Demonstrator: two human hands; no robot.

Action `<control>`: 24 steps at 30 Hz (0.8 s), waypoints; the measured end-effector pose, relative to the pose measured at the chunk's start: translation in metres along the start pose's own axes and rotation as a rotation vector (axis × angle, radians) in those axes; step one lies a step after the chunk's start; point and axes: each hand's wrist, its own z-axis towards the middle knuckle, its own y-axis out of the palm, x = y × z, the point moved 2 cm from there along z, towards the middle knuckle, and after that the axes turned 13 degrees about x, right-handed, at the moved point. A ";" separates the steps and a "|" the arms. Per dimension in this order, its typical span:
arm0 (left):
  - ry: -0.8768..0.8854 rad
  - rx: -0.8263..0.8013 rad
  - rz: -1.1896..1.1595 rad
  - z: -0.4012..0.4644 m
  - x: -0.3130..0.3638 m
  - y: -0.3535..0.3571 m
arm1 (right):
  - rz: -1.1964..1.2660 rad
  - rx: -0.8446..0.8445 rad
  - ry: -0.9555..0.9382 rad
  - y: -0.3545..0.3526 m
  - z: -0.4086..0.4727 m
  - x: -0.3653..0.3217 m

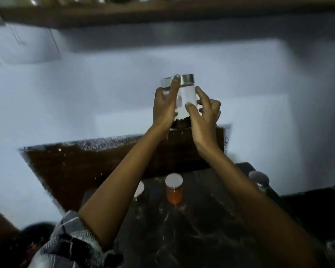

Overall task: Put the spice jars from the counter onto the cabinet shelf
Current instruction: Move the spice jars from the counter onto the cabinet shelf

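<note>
Held aloft between both hands, well above the desk [201, 229] and below the wooden shelf [162, 14]: a clear glass spice jar [186, 97] with a metal lid [182, 79]. Upright or nearly so, long axis vertical, lid end toward the shelf, base toward the desk; a dark layer of spice settled at the bottom, upper part see-through against the pale wall [85, 93].

Left hand [165, 107] wrapped on the jar's left side, fingers stretched up along the glass, one painted fingertip reaching the lid's rim. Grip there: curled round the jar. Right hand [205, 113] at the jar's right side, thumb and forefinger spread and bent toward the glass, remaining fingers curled behind. Cannot tell whether this grip truly touches the jar or stands just off it.

Down on the dark marbled desk: an orange-filled jar [174, 188] standing upright with a pale round lid, another jar's lid [140, 188] just left of it and half hidden behind the left forearm, and a third jar [259, 180] with a grey lid near the right edge. A checked sleeve [70, 240] at lower left.
</note>
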 end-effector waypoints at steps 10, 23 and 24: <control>0.077 -0.169 -0.166 0.010 0.124 -0.014 | 0.414 -0.293 -0.003 0.000 0.031 -0.081; 0.139 -0.285 -0.206 0.005 0.162 -0.010 | 0.313 0.061 -0.351 0.006 0.026 -0.115; 0.135 -0.279 -0.211 0.003 0.161 -0.009 | 0.224 0.147 -0.440 0.007 0.026 -0.117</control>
